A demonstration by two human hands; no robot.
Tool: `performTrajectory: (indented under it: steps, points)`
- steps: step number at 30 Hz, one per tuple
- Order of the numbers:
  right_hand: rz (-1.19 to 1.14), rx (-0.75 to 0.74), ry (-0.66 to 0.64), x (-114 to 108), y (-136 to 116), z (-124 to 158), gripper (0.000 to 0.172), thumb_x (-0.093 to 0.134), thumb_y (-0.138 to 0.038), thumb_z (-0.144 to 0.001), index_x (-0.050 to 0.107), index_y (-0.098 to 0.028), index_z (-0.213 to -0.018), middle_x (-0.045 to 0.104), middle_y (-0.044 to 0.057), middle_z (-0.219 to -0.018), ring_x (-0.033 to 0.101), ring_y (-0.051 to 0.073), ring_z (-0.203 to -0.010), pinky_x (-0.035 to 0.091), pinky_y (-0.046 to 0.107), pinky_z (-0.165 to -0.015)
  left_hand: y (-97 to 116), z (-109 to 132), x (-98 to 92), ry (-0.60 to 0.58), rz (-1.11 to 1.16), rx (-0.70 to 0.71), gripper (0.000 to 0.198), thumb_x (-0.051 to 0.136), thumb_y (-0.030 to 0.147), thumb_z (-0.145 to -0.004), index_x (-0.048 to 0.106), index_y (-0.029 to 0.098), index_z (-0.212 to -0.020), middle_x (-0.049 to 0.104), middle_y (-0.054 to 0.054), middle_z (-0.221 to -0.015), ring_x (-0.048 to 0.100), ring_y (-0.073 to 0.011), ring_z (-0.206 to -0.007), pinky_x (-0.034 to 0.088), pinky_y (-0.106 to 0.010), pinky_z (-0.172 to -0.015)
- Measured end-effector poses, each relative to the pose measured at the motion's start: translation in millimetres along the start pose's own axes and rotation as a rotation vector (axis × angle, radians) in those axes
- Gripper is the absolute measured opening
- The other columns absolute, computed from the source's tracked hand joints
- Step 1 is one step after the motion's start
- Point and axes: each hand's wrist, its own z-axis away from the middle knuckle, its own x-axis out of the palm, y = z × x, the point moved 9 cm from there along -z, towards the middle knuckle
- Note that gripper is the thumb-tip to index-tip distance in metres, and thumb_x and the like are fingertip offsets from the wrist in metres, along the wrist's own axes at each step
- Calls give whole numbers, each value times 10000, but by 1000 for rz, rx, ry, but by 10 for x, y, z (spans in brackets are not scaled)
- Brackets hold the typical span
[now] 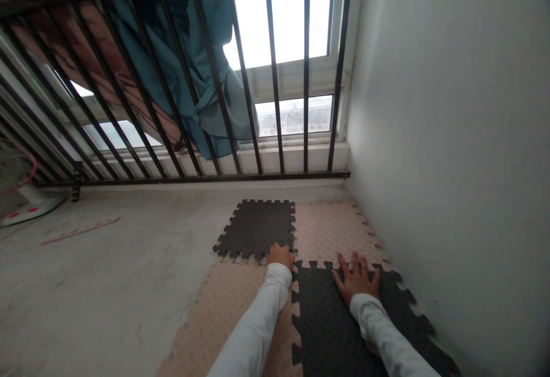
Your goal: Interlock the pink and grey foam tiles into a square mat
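Note:
Interlocking foam tiles lie on the floor in a checkered layout. My left hand (281, 255) is closed, pressed down where the back dark tile (260, 225) meets the front beige tile (227, 302); whether its fingers grip an edge is hidden. With fingers spread, my right hand (356, 277) lies flat on the front dark tile (326, 319), its fingertips reaching the edge of the back beige tile (335, 228). The back dark tile sits beside the back beige one, their toothed edges meeting.
A black metal railing (258, 176) crosses the back, with teal and pink curtains (172, 67) and windows behind it. A white wall (451, 153) rises along the right. At the far left are a fan (32, 211) and a thin strip (81, 231) on the concrete floor.

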Motion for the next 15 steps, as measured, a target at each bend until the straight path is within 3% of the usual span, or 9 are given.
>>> performTrajectory:
  steps: [4,7,11,15]
  points:
    - [-1,14,-9,-44,-6,21,541,230,-540,-783,232,-353,-1290,200,87,-1396,128,274,-1266,41,559,-945,49,-36,-366,99,-40,9,276,428,288,-741,641,226,-906,556,-106,-982,507,-212,-939,421,-285,-718]
    - [2,21,0,-52,-8,27,534,230,-535,-785,231,-357,-1289,204,89,-1395,132,270,-1266,47,552,-948,164,-42,-474,96,-69,33,284,429,274,-743,646,185,-903,562,-129,-980,512,-222,-932,422,-299,-720]
    - [14,16,15,-41,-6,20,533,226,-536,-786,229,-357,-1289,211,91,-1392,146,275,-1262,54,559,-944,253,-31,-219,-2,-59,48,272,462,253,-729,643,167,-913,568,-143,-992,518,-232,-941,422,-318,-742]
    - [29,13,15,-28,-6,11,537,227,-544,-784,238,-356,-1287,229,93,-1386,168,273,-1256,64,558,-943,191,16,131,-49,-53,28,264,453,217,-743,629,192,-938,568,-124,-1002,518,-230,-950,425,-316,-731]
